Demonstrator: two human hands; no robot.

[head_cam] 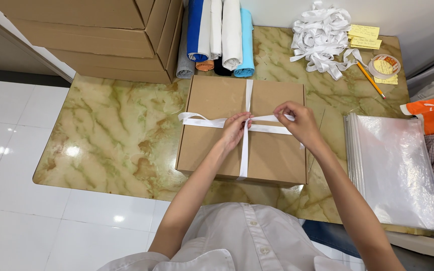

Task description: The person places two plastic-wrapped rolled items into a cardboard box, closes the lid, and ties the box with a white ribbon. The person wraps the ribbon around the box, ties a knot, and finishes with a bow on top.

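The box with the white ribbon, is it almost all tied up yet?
Partly. The brown box is shut and the white ribbon already crosses its lid both ways. Right now the left hand pinches the crossing while the right hand pulls one strand. No finished bow shows yet, and a loose ribbon end sticks out at the left.

A flat brown cardboard box (242,131) lies on a marbled green-and-tan table (116,135), with a white ribbon (244,150) crossed over its lid. The left hand (235,129) pinches the ribbon at the crossing; the right hand (297,120) holds a strand just to the right. Far left stands a stack of cardboard cartons (101,35), beside it rolled cloths (222,35). Far right lie a heap of loose white ribbon (322,35), yellow notes (363,35), a pencil (371,80) and a tape roll (385,65). Clear plastic bags (398,170) are piled at the right
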